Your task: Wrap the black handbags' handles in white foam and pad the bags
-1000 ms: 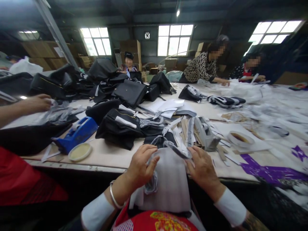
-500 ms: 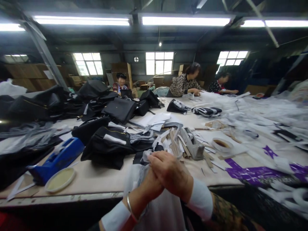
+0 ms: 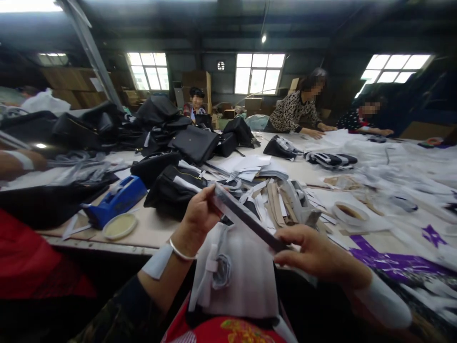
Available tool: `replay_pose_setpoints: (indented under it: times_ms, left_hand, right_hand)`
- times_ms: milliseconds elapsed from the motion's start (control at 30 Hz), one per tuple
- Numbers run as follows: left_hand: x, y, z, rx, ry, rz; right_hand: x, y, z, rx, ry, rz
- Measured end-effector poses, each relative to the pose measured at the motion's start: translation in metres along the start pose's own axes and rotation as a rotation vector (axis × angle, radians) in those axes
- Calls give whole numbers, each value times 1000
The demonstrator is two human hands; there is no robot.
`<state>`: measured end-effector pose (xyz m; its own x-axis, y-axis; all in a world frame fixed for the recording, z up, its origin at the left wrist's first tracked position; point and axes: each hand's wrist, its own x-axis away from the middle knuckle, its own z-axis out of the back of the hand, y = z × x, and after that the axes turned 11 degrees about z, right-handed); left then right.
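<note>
Left hand (image 3: 202, 209) and right hand (image 3: 312, 250), laid one over the other half a second ago, are now drawn apart in the head view, with a dark strap (image 3: 250, 221) stretched between them. The left hand is nearly closed, thumb and fingers pinching the strap's upper end; the right hand nips the lower end between thumb and forefinger, its other fingers partly hidden. So the strap slants down from left to right, in front of the near edge of the table (image 3: 153, 233). Beneath it, closer to the body, lies a pale sheet (image 3: 250, 281) with a coiled, plastic-wrapped piece (image 3: 222, 271) on its left part. Beyond the left hand sits a black bag (image 3: 162, 193); toward the table's near left corner are a blue tape dispenser (image 3: 116, 200) and, just beside it, a round cream disc (image 3: 120, 226).
</note>
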<state>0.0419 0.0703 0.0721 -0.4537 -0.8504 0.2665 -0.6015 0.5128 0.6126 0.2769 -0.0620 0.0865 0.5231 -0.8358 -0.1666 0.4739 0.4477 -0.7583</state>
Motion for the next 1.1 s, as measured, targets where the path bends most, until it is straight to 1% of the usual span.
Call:
replay_pose_setpoints:
  times_ms: [67,100,133,167,200,267,333,367,433,467,533,633,700,800,867,933,967,1033,1100]
  left_hand:
    - [-11,8,-2,47,39,-8]
    - [-15,9,-3,55,15,-8]
    - [-16,7,-5,46,-41,6]
    - [-15,2,-7,19,-122,34]
    - [-12,-6,-9,-26,-212,77]
    - [-2,-28,-13,-161,-364,187]
    - [11,-53,-16,-341,-446,275]
    - [17,-66,-17,-439,-465,291]
    - [27,-87,-19,-606,-441,270]
    - [31,-95,-19,-654,-415,254]
    - [34,-104,-19,-653,-356,256]
    - [30,-108,-16,-546,-286,324]
    - [26,-108,-14,-499,-263,337]
    - [20,-111,-14,-470,-265,296]
    - [19,-112,-15,-480,-267,273]
    - [18,-109,-17,-501,-256,255]
    - [18,-107,-18,-504,-244,238]
    - [16,-98,-19,-501,-197,160]
    - [14,-89,-20,-491,-129,49]
  right_hand:
    - [7,-12,2,-128,-46,-30]
    - [8,-17,1,-194,-24,-55]
    - [7,-19,0,-248,44,-86]
    - [4,-20,-3,-285,148,-120]
    - [-1,-18,-5,-298,281,-146]
    - [-14,-11,-11,-269,552,-166]
    - [-30,-1,-15,-207,749,-152]
    - [-37,6,-16,-165,813,-143]
    - [-48,18,-17,-77,896,-121]
    - [-53,24,-17,-44,928,-111]
    - [-58,34,-16,-28,979,-94]
    - [-61,44,-18,-80,1031,-80]
    - [-61,46,-23,-86,1032,-90]
    - [-58,42,-33,-101,987,-130]
    - [-55,38,-38,-170,978,-154]
    - [-51,35,-40,-257,971,-148]
    - [-48,35,-41,-308,951,-134]
    - [-41,37,-43,-428,876,-111]
    - [-33,39,-51,-532,740,-109]
